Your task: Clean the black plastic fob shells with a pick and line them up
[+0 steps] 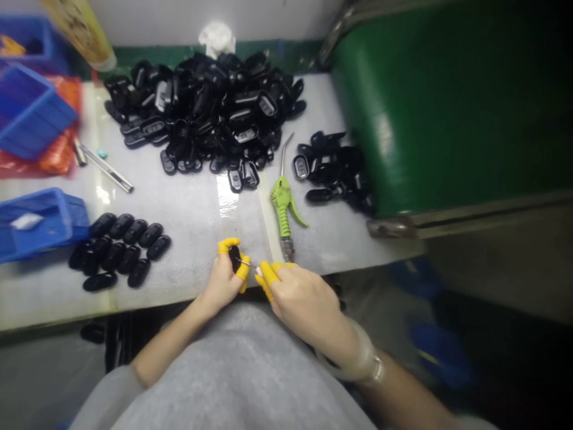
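Note:
My left hand (220, 283), with yellow finger cots on its fingertips, is closed around a small black oval casing (234, 258) near the table's front edge. Just right of it, my right hand (307, 301), also in yellow finger cots, pinches a thin rod-like metal tool (247, 263). The tool points left, and its tip meets the casing. Its exact kind is hard to make out, since the fingers cover most of it. Beyond my right hand lies a lime-green air blow gun (282, 206), nozzle pointing away from me.
A big heap of black casings (201, 113) covers the table's back, with a smaller pile (335, 167) at right. Several finished-looking black ovals (129, 239) lie in rows at left, beside a blue bin (67, 215). A utility knife (107, 167) lies behind. A green padded surface (447, 107) borders the right.

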A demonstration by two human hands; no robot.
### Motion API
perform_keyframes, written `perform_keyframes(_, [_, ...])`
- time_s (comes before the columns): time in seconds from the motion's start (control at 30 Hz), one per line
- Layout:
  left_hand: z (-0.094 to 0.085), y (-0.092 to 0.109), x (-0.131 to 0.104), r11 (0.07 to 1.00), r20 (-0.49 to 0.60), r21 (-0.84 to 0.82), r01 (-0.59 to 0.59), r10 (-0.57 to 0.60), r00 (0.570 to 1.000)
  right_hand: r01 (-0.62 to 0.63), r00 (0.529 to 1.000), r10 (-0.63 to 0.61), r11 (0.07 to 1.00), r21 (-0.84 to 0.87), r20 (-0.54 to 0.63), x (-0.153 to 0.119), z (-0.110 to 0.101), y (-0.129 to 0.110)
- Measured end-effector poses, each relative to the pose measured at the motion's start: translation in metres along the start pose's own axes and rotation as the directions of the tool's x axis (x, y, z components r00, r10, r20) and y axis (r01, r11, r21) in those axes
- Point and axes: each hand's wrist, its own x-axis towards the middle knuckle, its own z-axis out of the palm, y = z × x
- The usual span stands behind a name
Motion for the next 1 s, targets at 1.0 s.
perform_keyframes(1.0, [0.0, 0.003, -0.001, 0.999, 0.055, 0.033, 0.022, -0.024, 0.998, 0.049, 0.998, -0.044, 0.987, 0.15, -0.037, -0.001, 0.009, 0.011])
